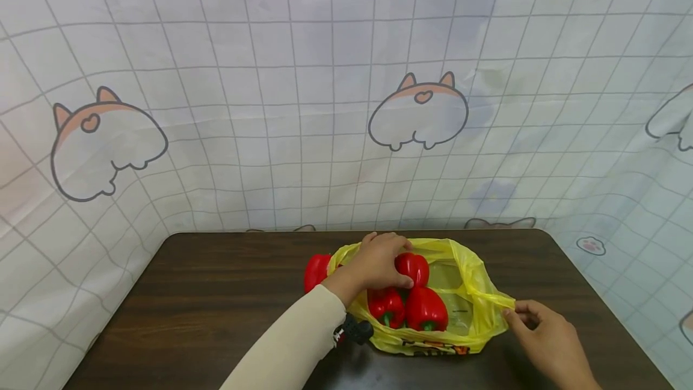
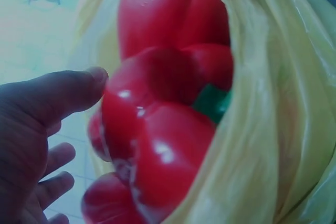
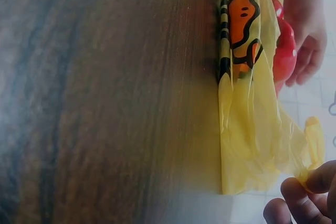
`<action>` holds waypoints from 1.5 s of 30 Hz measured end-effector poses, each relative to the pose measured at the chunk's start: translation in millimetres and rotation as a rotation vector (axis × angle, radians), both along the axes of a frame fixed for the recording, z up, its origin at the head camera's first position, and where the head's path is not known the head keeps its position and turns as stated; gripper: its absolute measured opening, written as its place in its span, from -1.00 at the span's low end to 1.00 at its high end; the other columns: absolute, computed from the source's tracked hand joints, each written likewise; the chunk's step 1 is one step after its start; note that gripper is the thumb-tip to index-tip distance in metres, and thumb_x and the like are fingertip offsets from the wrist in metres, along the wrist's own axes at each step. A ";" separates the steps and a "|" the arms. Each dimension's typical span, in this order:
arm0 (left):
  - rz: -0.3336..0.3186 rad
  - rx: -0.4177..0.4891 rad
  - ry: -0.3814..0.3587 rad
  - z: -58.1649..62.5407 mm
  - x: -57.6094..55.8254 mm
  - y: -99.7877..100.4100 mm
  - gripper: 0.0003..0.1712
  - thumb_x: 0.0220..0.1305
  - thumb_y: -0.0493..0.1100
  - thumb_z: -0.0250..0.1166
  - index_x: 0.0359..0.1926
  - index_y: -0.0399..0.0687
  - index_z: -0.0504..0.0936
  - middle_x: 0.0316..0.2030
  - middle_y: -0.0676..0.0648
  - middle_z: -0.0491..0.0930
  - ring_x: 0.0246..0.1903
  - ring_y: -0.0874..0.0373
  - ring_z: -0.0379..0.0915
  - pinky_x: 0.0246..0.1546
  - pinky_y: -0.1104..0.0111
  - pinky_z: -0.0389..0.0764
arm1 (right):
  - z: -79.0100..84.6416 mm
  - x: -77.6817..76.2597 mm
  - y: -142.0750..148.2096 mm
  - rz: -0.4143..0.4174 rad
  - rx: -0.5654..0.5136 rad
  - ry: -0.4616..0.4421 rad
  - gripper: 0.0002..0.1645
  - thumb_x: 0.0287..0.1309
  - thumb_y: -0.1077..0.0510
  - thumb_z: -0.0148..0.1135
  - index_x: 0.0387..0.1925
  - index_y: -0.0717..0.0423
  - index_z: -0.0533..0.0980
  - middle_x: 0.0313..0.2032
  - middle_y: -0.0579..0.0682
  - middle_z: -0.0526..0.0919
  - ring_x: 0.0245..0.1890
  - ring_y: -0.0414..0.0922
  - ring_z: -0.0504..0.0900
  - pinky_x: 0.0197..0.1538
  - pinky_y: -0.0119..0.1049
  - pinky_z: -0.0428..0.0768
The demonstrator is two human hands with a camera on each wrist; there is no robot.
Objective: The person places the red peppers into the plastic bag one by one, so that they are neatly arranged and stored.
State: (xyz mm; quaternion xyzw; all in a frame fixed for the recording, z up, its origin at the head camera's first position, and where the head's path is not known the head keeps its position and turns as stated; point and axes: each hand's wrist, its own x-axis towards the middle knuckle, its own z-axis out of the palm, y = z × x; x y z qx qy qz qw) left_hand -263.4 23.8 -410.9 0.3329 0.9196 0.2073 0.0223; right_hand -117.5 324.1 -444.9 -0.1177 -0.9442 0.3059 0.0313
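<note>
A yellow plastic bag (image 1: 465, 342) lies on the table with its mouth spread. Inside it sit several red bell peppers (image 1: 426, 309) with green stems. My left hand (image 1: 379, 260) reaches over the bag, thumb and fingers loosely spread beside a pepper (image 1: 414, 268) near its far side. In the left wrist view, the left thumb (image 2: 79, 92) comes right to the edge of a pepper (image 2: 157, 124), while the other fingers hang apart from it. At the bag's right side my right hand (image 1: 552, 333) pinches a gathered corner of it, also visible in the right wrist view.
Another red bell pepper (image 1: 316, 272) lies left of the bag, partly hidden behind the left forearm. The dark wooden table (image 1: 206, 300) reaches back to a hanging white checked cloth (image 1: 243, 107) with cartoon prints. A black wrist device (image 1: 357, 330) sits under the left wrist.
</note>
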 end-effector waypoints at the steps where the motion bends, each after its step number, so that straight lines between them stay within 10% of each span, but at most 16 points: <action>1: -0.006 0.010 -0.002 0.8 0.4 -0.8 -0.26 0.07 0.12 0.58 0.27 0.12 0.55 0.18 0.13 0.58 0.25 0.16 0.41 0.46 -0.01 0.08 | -0.2 -0.2 -0.1 0.001 -0.001 -0.001 -0.33 0.43 -0.22 0.18 0.11 0.33 0.57 -0.24 -0.05 0.72 -0.33 -0.09 0.64 -0.34 -0.12 0.59; 21: -0.025 0.246 -0.141 21.3 15.2 -56.8 -0.24 0.12 0.03 0.56 0.33 0.10 0.50 0.23 0.01 0.53 0.19 -0.01 0.46 0.02 0.21 0.63 | -0.9 -0.8 2.0 0.021 0.001 0.016 -0.35 0.45 -0.20 0.16 0.11 0.32 0.57 -0.23 -0.03 0.74 -0.29 -0.06 0.66 -0.32 -0.13 0.59; 45: 0.020 0.434 -0.107 3.9 49.3 -154.8 -0.22 0.04 -0.09 0.63 0.29 0.00 0.53 0.27 0.09 0.48 0.30 0.05 0.36 0.27 -0.09 0.44 | 2.6 -1.7 -3.5 0.010 0.006 0.005 -0.33 0.44 -0.22 0.17 0.08 0.37 0.57 -0.26 -0.02 0.72 -0.28 0.02 0.68 -0.30 0.00 0.64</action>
